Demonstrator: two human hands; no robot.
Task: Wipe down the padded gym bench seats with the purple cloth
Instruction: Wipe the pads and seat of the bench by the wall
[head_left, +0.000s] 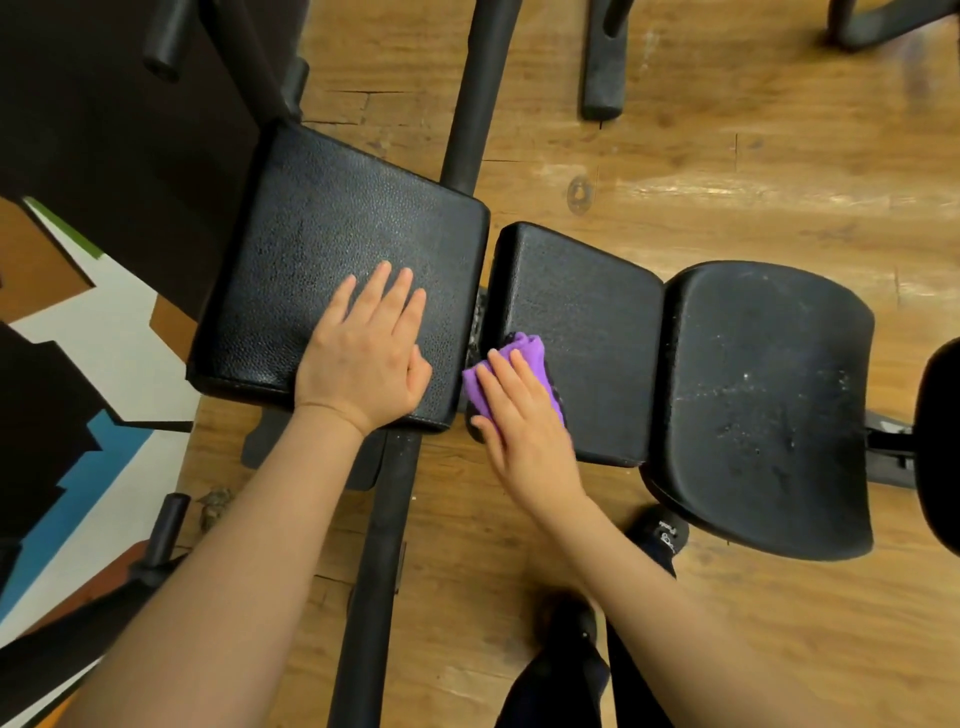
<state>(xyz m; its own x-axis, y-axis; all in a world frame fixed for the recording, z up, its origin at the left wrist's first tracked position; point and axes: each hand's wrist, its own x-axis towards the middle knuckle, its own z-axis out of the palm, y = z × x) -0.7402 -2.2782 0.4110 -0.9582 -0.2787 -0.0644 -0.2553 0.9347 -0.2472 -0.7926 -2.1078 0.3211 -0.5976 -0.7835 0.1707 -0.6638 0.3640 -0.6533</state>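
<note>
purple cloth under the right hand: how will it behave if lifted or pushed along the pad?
The purple cloth is bunched in soft folds under the right hand, so it is probably floppy and would drape if lifted. It looks thin, so likely light. Pushed across the textured middle pad, it may bunch further rather than slide flat.

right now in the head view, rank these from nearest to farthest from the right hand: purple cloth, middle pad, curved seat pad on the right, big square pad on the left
From the right hand:
1. purple cloth, under its fingers.
2. middle pad, beneath the cloth, at its left edge.
3. big square pad, across the gap to the left, under the left hand.
4. curved seat pad, far right.
</note>
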